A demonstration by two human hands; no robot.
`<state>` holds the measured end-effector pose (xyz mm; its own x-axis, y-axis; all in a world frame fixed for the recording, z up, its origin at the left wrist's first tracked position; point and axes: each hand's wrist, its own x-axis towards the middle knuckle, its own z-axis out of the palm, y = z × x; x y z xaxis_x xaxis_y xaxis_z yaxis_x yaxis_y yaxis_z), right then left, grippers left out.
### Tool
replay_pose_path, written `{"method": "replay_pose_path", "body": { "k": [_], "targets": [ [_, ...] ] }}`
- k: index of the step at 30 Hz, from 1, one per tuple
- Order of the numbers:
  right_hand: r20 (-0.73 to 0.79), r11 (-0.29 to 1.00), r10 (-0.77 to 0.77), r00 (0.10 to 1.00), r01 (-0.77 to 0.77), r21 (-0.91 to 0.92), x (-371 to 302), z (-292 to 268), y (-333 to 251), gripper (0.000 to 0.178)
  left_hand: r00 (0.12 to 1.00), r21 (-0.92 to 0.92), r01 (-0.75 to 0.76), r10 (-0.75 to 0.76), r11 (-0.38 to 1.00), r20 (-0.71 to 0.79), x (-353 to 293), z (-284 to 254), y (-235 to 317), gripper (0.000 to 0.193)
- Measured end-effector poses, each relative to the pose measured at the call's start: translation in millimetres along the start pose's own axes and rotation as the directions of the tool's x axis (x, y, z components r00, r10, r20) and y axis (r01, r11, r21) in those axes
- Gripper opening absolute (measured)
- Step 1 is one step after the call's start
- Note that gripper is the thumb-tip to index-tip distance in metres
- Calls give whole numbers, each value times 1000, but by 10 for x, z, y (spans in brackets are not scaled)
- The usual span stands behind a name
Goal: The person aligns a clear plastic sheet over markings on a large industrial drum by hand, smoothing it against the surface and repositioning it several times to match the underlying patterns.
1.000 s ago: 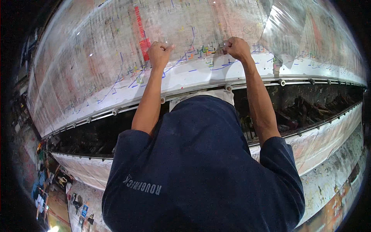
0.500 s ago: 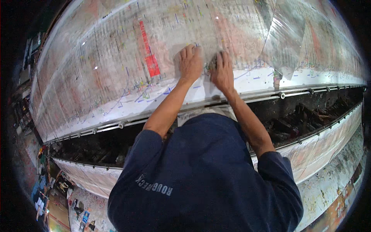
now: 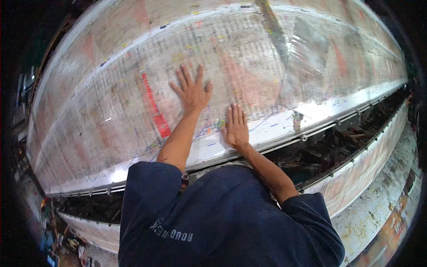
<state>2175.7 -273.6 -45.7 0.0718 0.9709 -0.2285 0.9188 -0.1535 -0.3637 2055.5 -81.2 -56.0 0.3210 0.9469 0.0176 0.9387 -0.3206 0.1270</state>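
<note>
One long streaked surface [image 3: 102, 89] filled most of the view, its long axis running left to right across the person and bowed by the lens. It lay beneath and beyond both hands, its near edge closer to the right hand [image 3: 236, 131]. One other pale slab [image 3: 356, 191] curved along the near side, and one dark gap [image 3: 320, 155] parted the two. One dark blue shirt [image 3: 231, 209] covered the person's shoulders. One white band [image 3: 267, 129] edged the streaked surface, with one metal rail [image 3: 275, 146] beside it; the rail's round fittings were several, the far ones too small to count. One clear, glossy sheet [image 3: 307, 58] lay right of both hands, nearer the right one, its long axis pointing away from the person.

There were two hands: the left hand [image 3: 192, 94], reaching farther out, had its fingers fanned; the right, by the white band, had its fingers straight and pressed together. Neither visibly pinched anything; how firmly they pressed could not be told. One red strip [image 3: 151, 98] lay left of the left hand. Small coloured marks, too many to count, dotted the surface
</note>
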Motion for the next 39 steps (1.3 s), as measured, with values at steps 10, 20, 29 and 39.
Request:
{"method": "replay_pose_path", "body": {
  "k": [10,20,29,39],
  "targets": [
    [-235,815,256,938,-79,574,8,-667,1018,40,986,-3,149,-148,989,-70,11,139,430,66],
    [-276,373,925,263,-769,519,-303,-1147,3297,58,925,-436,374,-299,819,234,-250,57,3591,64],
    [230,49,415,880,-274,960,-312,-2036,3551,42,782,-222,596,-495,771,379,47,1,3591,80],
    [-364,832,250,897,-6,555,-685,-3813,4633,57,989,-690,-79,-29,720,-143,134,-746,5550,58]
  ]
}}
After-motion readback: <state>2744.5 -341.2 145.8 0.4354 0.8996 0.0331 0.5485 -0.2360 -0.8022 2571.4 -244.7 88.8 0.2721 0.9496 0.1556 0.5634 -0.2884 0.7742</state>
